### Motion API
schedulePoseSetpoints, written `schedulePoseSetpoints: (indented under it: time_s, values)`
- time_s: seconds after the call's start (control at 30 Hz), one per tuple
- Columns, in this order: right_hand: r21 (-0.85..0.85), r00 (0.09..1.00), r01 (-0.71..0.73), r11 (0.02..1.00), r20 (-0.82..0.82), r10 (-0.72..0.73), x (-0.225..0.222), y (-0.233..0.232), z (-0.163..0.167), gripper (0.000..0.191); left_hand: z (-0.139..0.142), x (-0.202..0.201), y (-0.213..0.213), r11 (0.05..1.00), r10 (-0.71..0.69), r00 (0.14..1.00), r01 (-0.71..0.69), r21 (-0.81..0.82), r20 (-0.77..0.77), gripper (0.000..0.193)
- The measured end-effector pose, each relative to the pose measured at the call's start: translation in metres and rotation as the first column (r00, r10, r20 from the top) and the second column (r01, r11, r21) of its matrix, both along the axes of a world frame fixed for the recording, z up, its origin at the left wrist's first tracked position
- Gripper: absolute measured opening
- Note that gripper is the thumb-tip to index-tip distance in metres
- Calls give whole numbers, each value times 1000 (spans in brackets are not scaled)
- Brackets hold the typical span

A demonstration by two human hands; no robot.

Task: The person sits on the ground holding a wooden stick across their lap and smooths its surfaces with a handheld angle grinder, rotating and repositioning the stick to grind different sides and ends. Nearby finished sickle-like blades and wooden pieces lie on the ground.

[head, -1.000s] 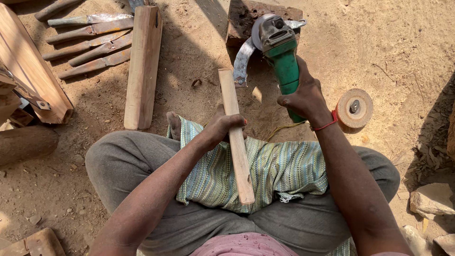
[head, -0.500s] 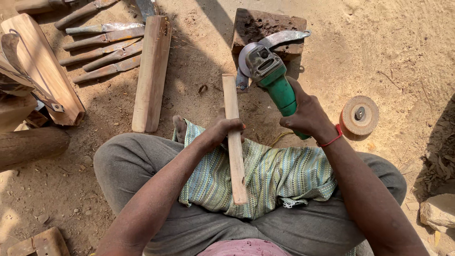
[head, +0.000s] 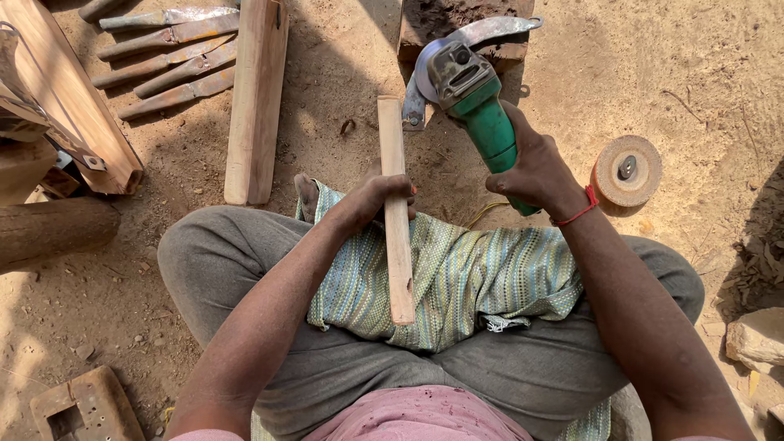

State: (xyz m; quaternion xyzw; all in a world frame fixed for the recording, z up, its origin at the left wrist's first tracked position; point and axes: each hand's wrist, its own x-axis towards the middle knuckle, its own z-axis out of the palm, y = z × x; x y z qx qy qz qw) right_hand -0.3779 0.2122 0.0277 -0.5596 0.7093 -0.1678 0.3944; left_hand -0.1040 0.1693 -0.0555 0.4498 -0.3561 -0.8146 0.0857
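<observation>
I sit cross-legged on sandy ground with a striped green cloth (head: 482, 278) over my lap. My left hand (head: 376, 196) grips a narrow wooden slat (head: 395, 237) that lies lengthwise across the cloth, its far end pointing away from me. My right hand (head: 535, 171) holds a green angle grinder (head: 474, 90) by its body. The grinder's disc and metal guard hover just right of the slat's far end, not touching it.
A thicker wooden plank (head: 255, 98) lies on the ground to the left. Several chisel-like tools (head: 167, 57) lie beyond it. A round sanding disc (head: 626, 170) rests at the right. Wood blocks (head: 61, 106) and a log (head: 49, 229) sit at far left, stones (head: 755, 335) at far right.
The right hand has swung the grinder leftward, toward the slat's far end. The left hand keeps its grip on the slat. The view has shifted slightly.
</observation>
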Motion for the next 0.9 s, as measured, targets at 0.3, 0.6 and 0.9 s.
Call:
schedulePoseSetpoints:
  time_s: [0.3, 0.6, 0.9]
  values:
    - [-88, 998, -55, 995, -27, 53, -1, 5, -1, 105, 16, 0, -4, 999, 33, 999, -32, -26, 26, 67]
    - [-148, 988, -84, 985, -140, 63, 1, -3, -10, 104, 8, -12, -3, 992, 91, 995, -86, -97, 49, 72]
    - [-208, 980, -64, 976, -196, 23, -4, -7, -20, 106, 4, -18, 0, 984, 81, 989, -59, -168, 123, 77]
